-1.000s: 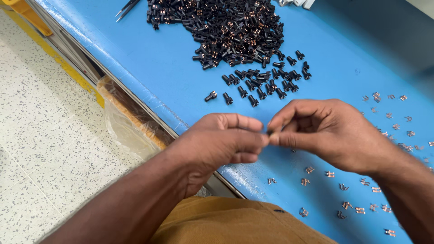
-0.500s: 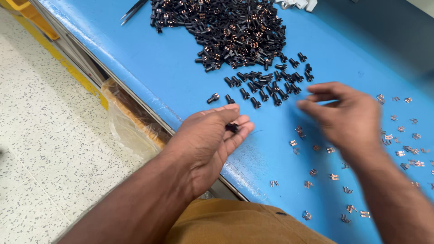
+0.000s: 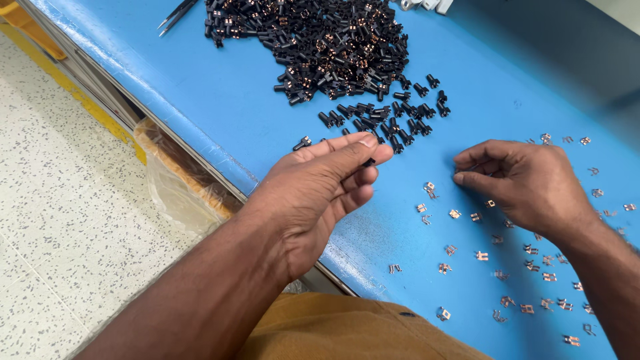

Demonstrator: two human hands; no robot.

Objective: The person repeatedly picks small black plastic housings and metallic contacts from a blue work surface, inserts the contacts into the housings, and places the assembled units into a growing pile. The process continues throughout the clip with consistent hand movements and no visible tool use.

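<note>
Our left hand [image 3: 320,193] hangs over the blue table's [image 3: 220,107] near edge, fingers closed on one black part [image 3: 369,162]. Our right hand [image 3: 527,183] pinches at a metal clip [image 3: 459,175] on open blue. The black pile [image 3: 327,40] lies beyond; a clear bag [image 3: 177,180] hangs below the edge.

Single head-worn view, looking steeply down and forward, close over the blue tabletop [image 3: 220,113]; tabletop edge runs diagonally, speckled floor [image 3: 60,220] at left. No second view.
</note>
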